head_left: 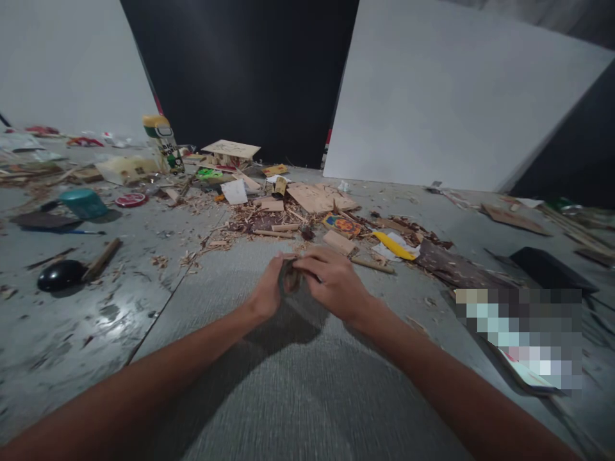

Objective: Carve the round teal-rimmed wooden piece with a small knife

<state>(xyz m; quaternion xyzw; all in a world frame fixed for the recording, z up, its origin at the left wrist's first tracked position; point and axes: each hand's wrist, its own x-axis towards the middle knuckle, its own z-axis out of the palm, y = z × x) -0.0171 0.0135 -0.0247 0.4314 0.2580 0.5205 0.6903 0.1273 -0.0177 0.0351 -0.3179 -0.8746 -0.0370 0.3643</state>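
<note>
Head view puts a curled dark band [283, 280], its material too blurred to name, between the two hands, raised over the grey textured surface [269, 403] on the near side of the wood-shavings heap [245, 218]. The left hand [266, 285] curls its fingers and thumb round the band's left side; the right hand [339, 282] has its fingers bent inward and appears to pinch the band's upper right rim, though the exact fingertip contact is hard to make out. Handling it well probably calls for a steady left grip with the right fingertips doing the fine work, pressing lightly and evenly so that the curl neither creases nor springs open; tilting the opening toward the light would likely help, since the hands shade it. As for counts, there is one band in hand. Left of the heap sit one teal tub [84, 203], one red round lid [131, 200], one glossy black rounded object [61, 275] and one short wooden piece [102, 259] beside it. Behind the heap's left end stands one yellow-topped container [166, 147]. Two slim sticks [373, 264] lie along the heap's near side, one yellow strip [394, 245] at its right. The shavings are too many to count.
</note>
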